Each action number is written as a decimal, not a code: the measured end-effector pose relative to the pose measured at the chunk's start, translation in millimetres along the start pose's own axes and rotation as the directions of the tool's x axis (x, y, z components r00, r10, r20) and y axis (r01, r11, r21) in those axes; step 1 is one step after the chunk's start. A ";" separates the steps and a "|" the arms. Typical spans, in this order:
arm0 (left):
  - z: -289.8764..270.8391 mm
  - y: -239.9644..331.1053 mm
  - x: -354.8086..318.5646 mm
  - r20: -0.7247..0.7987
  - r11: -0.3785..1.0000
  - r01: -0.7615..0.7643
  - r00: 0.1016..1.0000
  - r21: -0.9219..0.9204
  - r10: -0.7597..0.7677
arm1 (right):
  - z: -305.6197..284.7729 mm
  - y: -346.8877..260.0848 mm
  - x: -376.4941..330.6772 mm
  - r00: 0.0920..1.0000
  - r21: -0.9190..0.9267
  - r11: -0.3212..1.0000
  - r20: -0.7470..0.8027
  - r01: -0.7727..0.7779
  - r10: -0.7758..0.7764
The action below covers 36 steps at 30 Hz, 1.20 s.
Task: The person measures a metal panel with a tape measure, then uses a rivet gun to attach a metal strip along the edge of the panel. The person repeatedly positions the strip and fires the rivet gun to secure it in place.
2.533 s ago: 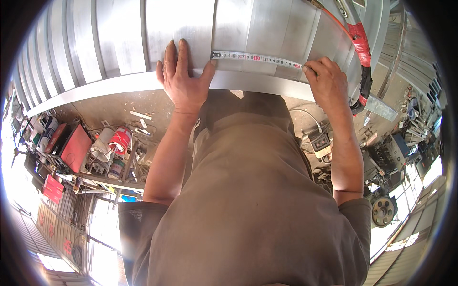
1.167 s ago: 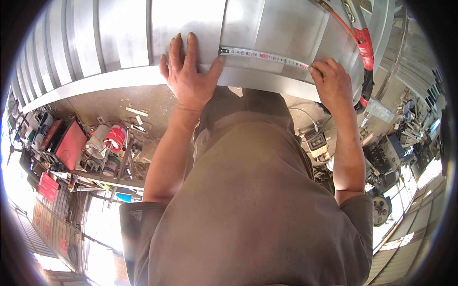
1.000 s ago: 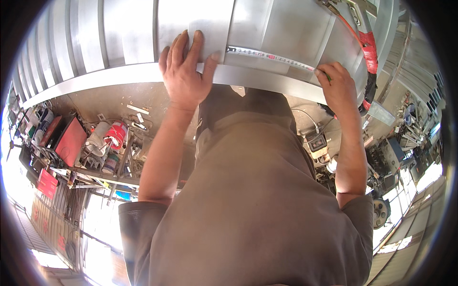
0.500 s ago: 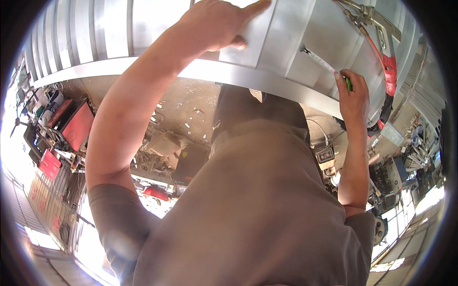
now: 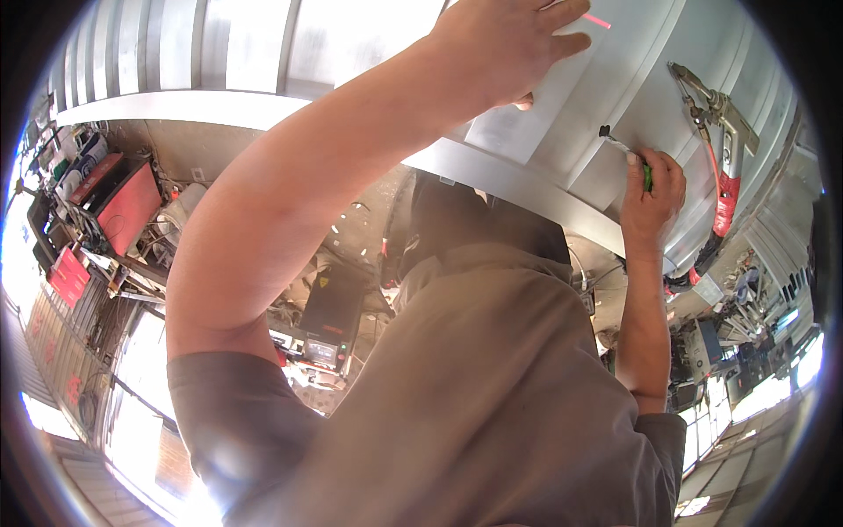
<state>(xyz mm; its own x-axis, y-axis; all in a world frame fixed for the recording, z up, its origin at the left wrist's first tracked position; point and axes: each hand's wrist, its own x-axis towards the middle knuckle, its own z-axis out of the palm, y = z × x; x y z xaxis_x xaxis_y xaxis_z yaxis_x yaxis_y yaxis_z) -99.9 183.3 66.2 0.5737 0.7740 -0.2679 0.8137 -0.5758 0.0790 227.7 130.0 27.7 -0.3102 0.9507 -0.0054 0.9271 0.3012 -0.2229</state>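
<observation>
A ribbed silver metal panel (image 5: 553,132) spans the upper part of the head view, its folded edge nearest my body. My left hand (image 5: 509,48) reaches over it with the fingers apart, and nothing shows in them. Just beyond these fingertips is a thin bright red line (image 5: 597,20). At the right, my right hand (image 5: 654,193) is closed round a slim tool (image 5: 648,177) with a green grip. A short pale shaft and a dark tip stick out of it toward the panel; its exact kind is unclear.
A metal welding torch (image 5: 724,132), wrapped in red tape with a dark cable, lies on the panel right of my right hand. Red cabinet-like equipment (image 5: 130,206) stands at the left. A black box-shaped machine (image 5: 332,303) is below my left arm, among scattered debris.
My left hand has moved right and its fingers have spread. My right hand still grips the green-handled tool, whose visible shaft looks shorter. The view has shifted, and the torch appears lower.
</observation>
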 end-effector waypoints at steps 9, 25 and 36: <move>8.5 9.6 6.5 -0.049 0.996 0.070 0.997 0.048 -0.068 | -29.6 5.3 -0.7 0.990 0.138 0.982 0.052 0.126 -0.134; -8.2 19.3 26.9 0.189 0.993 0.107 0.975 0.047 -0.114 | -72.2 199.0 55.7 0.846 0.198 0.846 0.335 -0.495 0.415; -34.3 25.8 39.0 0.416 0.986 0.108 0.897 0.129 -0.153 | -164.9 219.5 43.7 0.833 0.614 0.616 0.537 -0.493 0.132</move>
<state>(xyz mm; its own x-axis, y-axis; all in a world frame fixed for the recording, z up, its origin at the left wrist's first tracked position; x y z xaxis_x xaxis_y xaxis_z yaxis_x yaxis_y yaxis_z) -53.2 207.6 90.8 0.3514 0.6725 -0.6513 0.8523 -0.5177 -0.0747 452.3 250.0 139.3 -0.2490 0.7921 -0.5573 0.5950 -0.3290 -0.7333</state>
